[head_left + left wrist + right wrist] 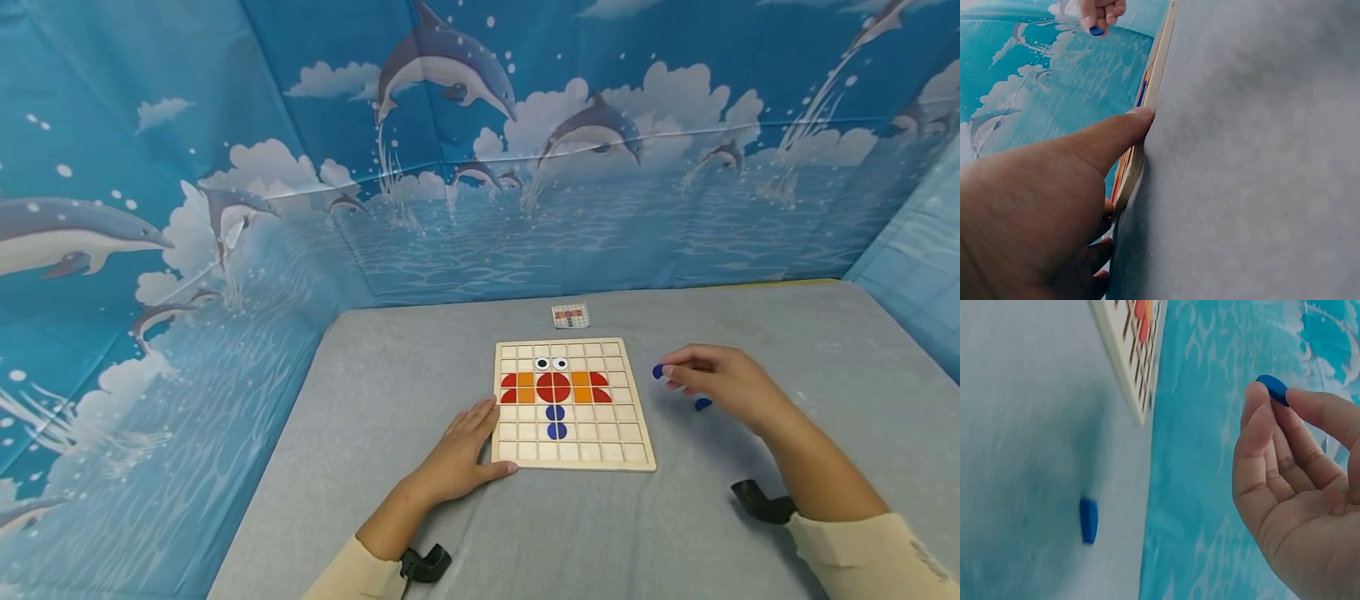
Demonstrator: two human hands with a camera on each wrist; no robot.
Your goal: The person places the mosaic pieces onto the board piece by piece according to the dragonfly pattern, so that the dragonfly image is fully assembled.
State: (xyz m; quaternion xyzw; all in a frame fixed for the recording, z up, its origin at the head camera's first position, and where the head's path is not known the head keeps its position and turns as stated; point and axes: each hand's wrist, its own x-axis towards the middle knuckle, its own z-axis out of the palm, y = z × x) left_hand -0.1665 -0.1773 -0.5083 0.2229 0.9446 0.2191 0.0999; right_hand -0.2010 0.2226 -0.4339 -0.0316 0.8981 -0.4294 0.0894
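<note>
My right hand (726, 385) is raised over the cloth to the right of the wooden grid board (517, 451). Between thumb and fingertips it pinches a small blue piece (1272, 390). Below that hand, a second blue piece (702, 404) lies on the cloth. My left hand (467, 454) rests at the board's near left corner, thumb along the near edge and fingers along the left side. On the board sit two eye pieces (551, 364), a red circle (553, 387) of quarter pieces, orange squares (581, 387), red side pieces (600, 388) and blue rounds (556, 422).
A small picture card (571, 316) with a similar pattern lies behind the board. Grey cloth (390, 375) covers the table. A blue dolphin-print curtain (465, 242) stands behind and to both sides. A black wrist device (761, 502) is on each forearm.
</note>
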